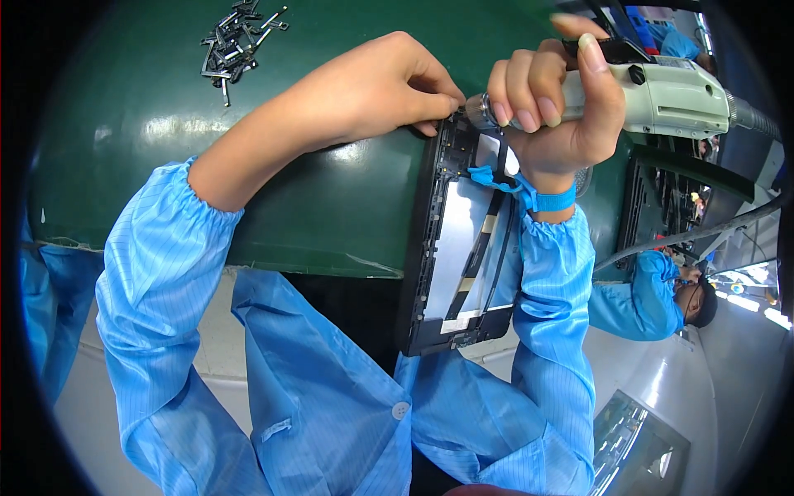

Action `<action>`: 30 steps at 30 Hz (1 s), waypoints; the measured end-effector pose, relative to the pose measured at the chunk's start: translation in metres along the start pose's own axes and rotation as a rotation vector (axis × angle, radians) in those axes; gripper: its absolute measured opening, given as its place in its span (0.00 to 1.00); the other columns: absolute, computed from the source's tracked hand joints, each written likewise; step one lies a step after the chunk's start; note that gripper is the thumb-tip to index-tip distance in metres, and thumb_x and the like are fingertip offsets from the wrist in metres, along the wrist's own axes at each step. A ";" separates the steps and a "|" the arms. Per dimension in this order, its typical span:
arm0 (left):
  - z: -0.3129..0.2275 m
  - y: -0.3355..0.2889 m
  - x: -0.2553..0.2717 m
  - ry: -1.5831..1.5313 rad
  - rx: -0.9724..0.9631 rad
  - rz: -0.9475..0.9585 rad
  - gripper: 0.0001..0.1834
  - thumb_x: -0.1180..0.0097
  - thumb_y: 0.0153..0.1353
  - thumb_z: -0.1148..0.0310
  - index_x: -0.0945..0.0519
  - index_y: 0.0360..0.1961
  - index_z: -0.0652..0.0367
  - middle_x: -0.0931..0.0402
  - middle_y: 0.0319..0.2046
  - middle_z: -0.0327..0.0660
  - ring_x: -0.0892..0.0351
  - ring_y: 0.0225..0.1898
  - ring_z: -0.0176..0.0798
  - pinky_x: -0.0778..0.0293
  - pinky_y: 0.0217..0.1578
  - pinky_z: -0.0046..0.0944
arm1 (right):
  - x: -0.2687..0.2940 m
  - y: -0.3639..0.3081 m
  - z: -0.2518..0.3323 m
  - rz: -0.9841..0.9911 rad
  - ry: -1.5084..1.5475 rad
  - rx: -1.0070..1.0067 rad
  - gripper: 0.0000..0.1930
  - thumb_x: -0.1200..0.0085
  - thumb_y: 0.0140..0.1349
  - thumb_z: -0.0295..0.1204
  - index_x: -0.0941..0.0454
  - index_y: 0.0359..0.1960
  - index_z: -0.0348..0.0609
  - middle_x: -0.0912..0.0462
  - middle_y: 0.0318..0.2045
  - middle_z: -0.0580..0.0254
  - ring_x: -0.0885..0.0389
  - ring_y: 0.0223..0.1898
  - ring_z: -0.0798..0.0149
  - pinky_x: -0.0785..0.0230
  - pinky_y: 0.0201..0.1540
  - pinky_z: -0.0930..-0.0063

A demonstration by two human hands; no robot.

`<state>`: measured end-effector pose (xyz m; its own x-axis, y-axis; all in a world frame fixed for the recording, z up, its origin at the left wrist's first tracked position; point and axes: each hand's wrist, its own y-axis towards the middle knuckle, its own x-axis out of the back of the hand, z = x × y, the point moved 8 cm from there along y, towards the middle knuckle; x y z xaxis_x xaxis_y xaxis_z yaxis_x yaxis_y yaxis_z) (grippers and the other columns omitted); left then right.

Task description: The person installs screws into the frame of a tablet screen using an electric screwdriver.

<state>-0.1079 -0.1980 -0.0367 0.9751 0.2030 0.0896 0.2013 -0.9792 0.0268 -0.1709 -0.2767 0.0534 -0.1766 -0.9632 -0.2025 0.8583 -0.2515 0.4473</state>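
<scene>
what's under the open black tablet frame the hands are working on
A dark green mat lies under the upper part of the open black tablet frame; its lower end overhangs the blue-sleeved lap. The spot beneath the hands is covered.

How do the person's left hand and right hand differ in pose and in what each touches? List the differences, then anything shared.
The left hand lies knuckles up, fingertips pinched at the top edge of the opened tablet; the right hand is a fist wrapped around the electric screwdriver. The right wrist wears a blue strap; the left wrist is bare. Both come from blue sleeves and meet at the tablet's top corner.
</scene>
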 end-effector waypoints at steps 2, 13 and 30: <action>0.000 0.001 0.000 0.016 -0.006 0.005 0.14 0.43 0.64 0.70 0.17 0.43 0.72 0.17 0.30 0.43 0.20 0.31 0.30 0.23 0.37 0.30 | -0.011 0.002 0.000 -0.013 0.031 -0.076 0.17 0.66 0.71 0.36 0.26 0.44 0.39 0.42 0.13 0.74 0.41 0.13 0.75 0.39 0.18 0.75; -0.003 0.000 0.000 0.018 -0.005 0.018 0.13 0.44 0.63 0.72 0.17 0.42 0.72 0.18 0.29 0.42 0.20 0.31 0.30 0.25 0.36 0.29 | -0.007 -0.001 -0.007 -0.187 0.026 -0.215 0.15 0.61 0.74 0.33 0.35 0.27 0.42 0.44 0.07 0.69 0.45 0.07 0.70 0.39 0.13 0.73; -0.001 0.000 -0.003 -0.011 -0.004 0.012 0.14 0.43 0.64 0.70 0.17 0.43 0.72 0.18 0.30 0.43 0.19 0.31 0.31 0.24 0.37 0.30 | -0.006 -0.002 -0.002 -0.192 -0.023 -0.163 0.15 0.59 0.74 0.31 0.37 0.26 0.42 0.43 0.07 0.68 0.45 0.06 0.71 0.40 0.12 0.74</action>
<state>-0.1109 -0.1984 -0.0362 0.9783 0.1914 0.0795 0.1896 -0.9814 0.0298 -0.1699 -0.2699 0.0519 -0.3532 -0.9017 -0.2492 0.8742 -0.4130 0.2554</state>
